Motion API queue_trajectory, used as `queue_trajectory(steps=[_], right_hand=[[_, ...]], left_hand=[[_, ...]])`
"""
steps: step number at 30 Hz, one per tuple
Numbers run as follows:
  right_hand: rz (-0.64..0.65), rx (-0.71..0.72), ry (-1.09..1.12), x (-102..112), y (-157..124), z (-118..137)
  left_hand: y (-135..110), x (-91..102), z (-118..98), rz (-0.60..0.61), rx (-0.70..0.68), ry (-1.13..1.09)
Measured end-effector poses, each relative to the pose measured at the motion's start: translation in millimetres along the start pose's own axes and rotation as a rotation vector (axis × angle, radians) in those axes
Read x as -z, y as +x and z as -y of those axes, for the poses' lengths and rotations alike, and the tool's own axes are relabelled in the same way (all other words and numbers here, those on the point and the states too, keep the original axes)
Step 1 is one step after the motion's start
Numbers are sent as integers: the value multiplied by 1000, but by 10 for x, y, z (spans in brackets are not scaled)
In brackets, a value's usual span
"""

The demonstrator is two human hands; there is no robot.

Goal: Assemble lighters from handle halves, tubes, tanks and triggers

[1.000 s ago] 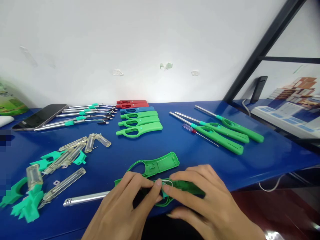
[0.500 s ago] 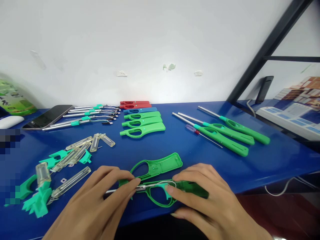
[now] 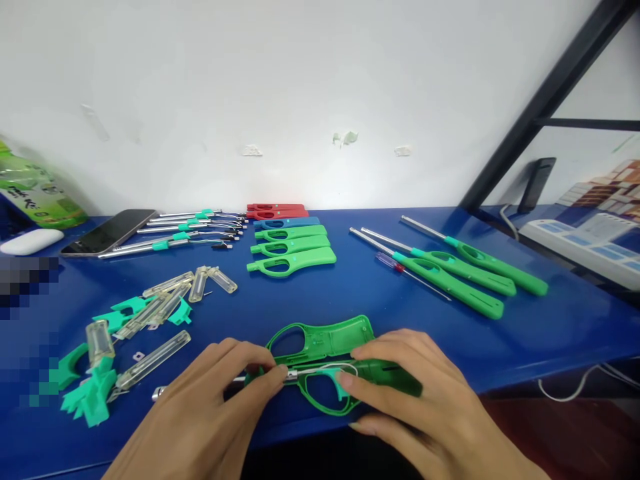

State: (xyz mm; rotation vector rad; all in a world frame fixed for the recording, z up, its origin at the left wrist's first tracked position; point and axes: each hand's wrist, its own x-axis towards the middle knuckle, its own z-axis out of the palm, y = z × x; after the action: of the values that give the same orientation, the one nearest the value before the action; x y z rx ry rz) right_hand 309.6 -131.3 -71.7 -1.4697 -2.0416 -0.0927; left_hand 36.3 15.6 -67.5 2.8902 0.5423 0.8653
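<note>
Green plastic handle half with a looped opening [image 3: 393,375] lies between the two hands, near the front edge of the glossy blue tabletop [image 3: 300,297]; the left hand [image 3: 210,393] is at its left end, thumb and index finger pinched on a slim silver metal tube [image 3: 292,375]; the right hand [image 3: 425,397], apart from the left, clasps its right part, thumb against a small teal plastic trigger [image 3: 340,384]; a thin white wire [image 3: 350,365] arcs above that trigger; a second green plastic half, hollow side showing [image 3: 343,339], lies just beyond; clear plastic tanks [image 3: 154,360] lie leftward; a purple-handled screwdriver [image 3: 390,262] rests farther back.
</note>
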Motion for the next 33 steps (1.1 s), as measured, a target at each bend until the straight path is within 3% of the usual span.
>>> queue_trajectory(steps=[12,17,24,27,33], right_hand=[[-82,2,-64,76,47,-20],[-80,16,-66,185,76,-122],[96,13,-105,200,250,-371],[138,17,-125,186,265,-476],[55,14,-154,220,193,-633]], left_hand=[[-12,10,14,18,-8,34],[40,124,38,28,2,85],[99,395,208,-238,184,275],[72,446,309,-236,241,327],[-1,428,270,-271,326,245]])
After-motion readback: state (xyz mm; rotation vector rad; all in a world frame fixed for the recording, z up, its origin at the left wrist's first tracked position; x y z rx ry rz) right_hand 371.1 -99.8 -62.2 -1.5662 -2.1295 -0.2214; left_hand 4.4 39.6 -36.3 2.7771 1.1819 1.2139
